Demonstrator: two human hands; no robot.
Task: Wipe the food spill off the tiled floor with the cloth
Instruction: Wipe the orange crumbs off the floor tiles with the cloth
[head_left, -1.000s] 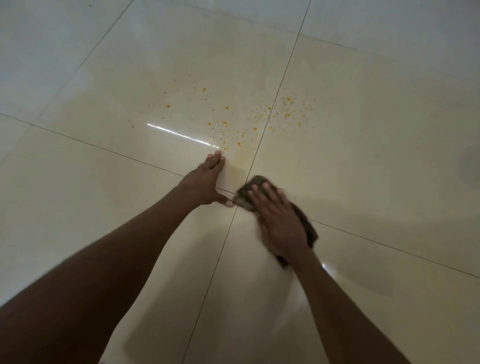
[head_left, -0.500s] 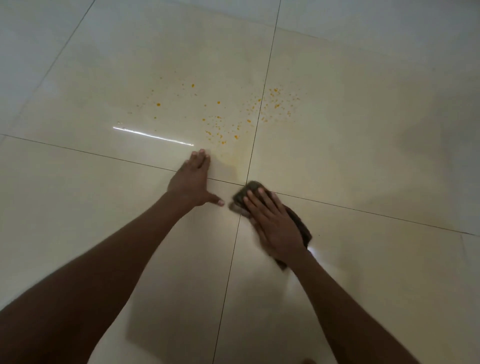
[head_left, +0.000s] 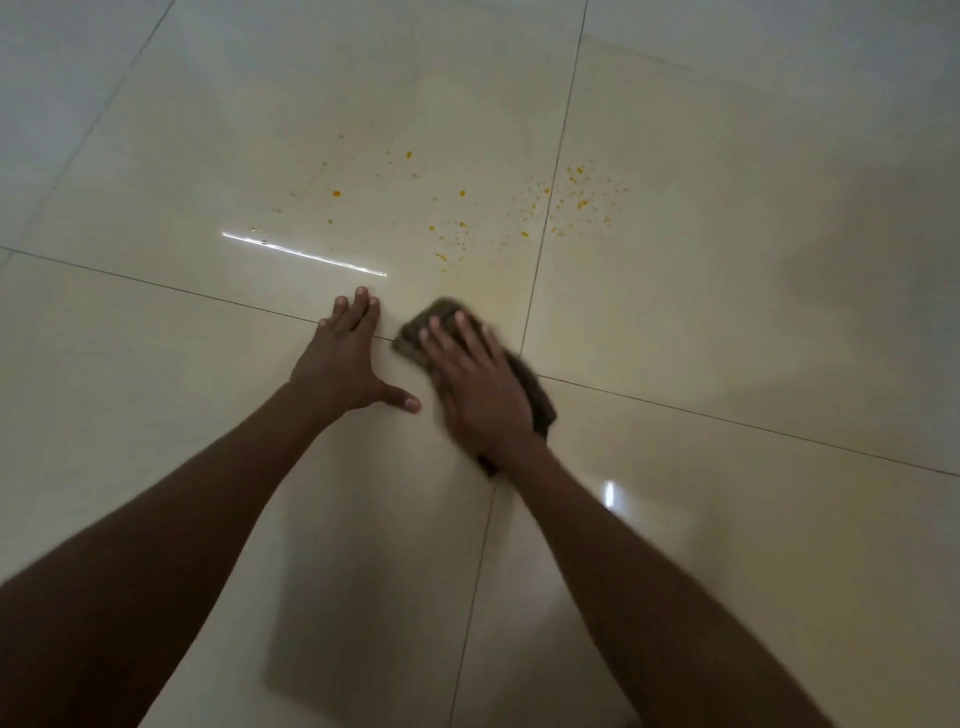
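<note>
Right hand (head_left: 480, 387) fingers straight, pressing dark cloth (head_left: 535, 397) (blurred); left hand (head_left: 345, 358) flat on floor (head_left: 156, 389); orange spill (head_left: 519, 208) beyond.

Both bare forearms reach forward. The left hand (head_left: 347, 364) lies flat, fingers straight, thumb splayed. The right hand (head_left: 480, 387) presses down, fingers spread straight.

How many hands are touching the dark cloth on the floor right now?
1. The right hand presses flat on the dark brown cloth; the left hand rests flat on the cream tiled floor beside it, apart from the cloth.
</note>
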